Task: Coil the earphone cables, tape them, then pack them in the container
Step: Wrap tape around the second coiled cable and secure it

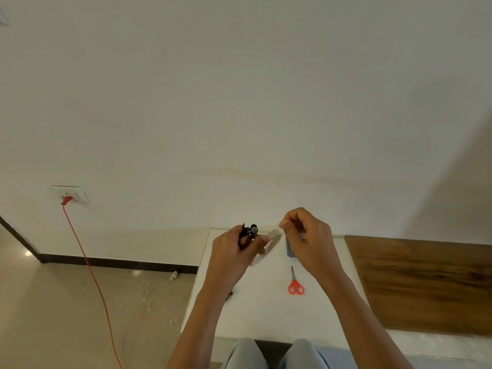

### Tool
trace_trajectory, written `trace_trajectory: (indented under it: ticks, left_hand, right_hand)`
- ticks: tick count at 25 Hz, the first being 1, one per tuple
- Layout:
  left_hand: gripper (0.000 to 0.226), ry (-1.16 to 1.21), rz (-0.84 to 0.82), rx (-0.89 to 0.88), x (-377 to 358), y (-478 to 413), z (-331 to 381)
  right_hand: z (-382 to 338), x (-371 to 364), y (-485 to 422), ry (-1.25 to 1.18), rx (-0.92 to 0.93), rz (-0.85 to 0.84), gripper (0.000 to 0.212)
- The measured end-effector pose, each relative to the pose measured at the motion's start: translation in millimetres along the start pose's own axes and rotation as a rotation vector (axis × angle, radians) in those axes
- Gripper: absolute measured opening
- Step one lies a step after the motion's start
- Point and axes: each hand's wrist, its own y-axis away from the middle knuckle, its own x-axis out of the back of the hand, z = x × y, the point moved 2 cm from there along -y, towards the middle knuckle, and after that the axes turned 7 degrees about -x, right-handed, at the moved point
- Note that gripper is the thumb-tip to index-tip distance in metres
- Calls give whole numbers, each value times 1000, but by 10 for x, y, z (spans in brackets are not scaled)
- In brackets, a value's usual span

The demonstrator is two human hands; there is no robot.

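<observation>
So far the coiling looks finished for this pair, and the taping seems to be under way. On the white table (266, 315), well right of its left edge, the left hand (229, 251) is raised and clamped round a small black bundle of earphones (249, 231), the buds sticking out at the top. The right hand (311, 241), just to the right, has its fingers curled and thumb and forefinger pressed together, probably pinching a tape end, though that is too fine to see. Between the hands shows a pale, see-through tape (271, 242), touching the left fingers. A grey-blue container (290, 250) lies at the far side, partly hidden by the right hand; its contents cannot be told. Red scissors (295, 284) lie nearer, untouched. Cutting the tape and packing the bundle appear left to do. No brand, label or writing is readable anywhere.
</observation>
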Motion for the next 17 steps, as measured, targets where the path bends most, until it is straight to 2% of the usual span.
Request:
trace_trajectory:
  ticks: [3, 5, 15, 17]
  left_hand:
    - [37, 284, -141, 80, -79, 130, -118]
    - [41, 372, -181, 128, -130, 191, -210]
    - [46, 163, -131, 134, -234, 124, -424]
    - [46, 89, -118, 144, -274, 96, -460]
  right_hand:
    - [110, 20, -115, -12, -125, 7, 15]
    - [146, 34, -177, 23, -151, -40, 16]
    - [65, 59, -107, 390, 7, -192, 11]
    - [56, 39, -86, 385, 26, -222, 12]
